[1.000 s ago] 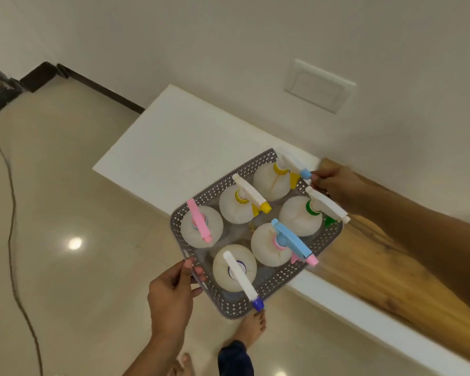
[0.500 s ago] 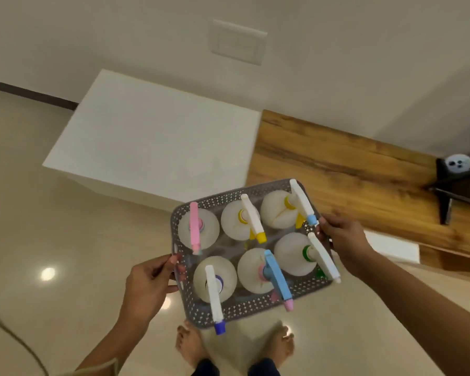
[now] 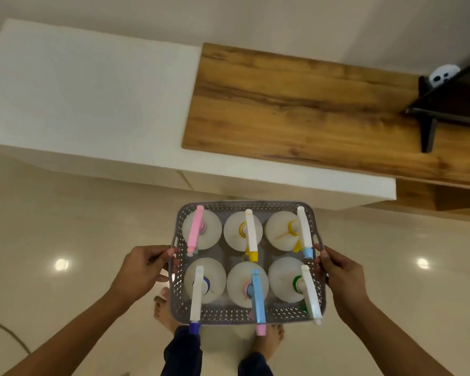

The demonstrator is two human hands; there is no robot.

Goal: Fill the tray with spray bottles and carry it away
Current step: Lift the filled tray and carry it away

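A grey perforated tray (image 3: pixel 228 315) hangs in the air in front of me, above the floor and clear of the bench. It holds several white spray bottles in two rows, among them one with a pink head (image 3: pixel 195 230) at the far left and one with a blue head (image 3: pixel 257 295) in the near row. My left hand (image 3: pixel 143 270) grips the tray's left rim. My right hand (image 3: pixel 339 272) grips its right rim. The tray sits level between them.
A low white bench (image 3: pixel 87 90) runs along the wall ahead, with a wooden top (image 3: pixel 296 104) on its right part. A dark stand (image 3: pixel 451 101) is at the far right. Glossy floor tiles and my bare feet (image 3: pixel 166 308) lie below; a cable (image 3: pixel 8 335) trails at left.
The tray has come off the bench and toward me, turning square to my body. My view has swung right, and both hands kept their hold on the rims.
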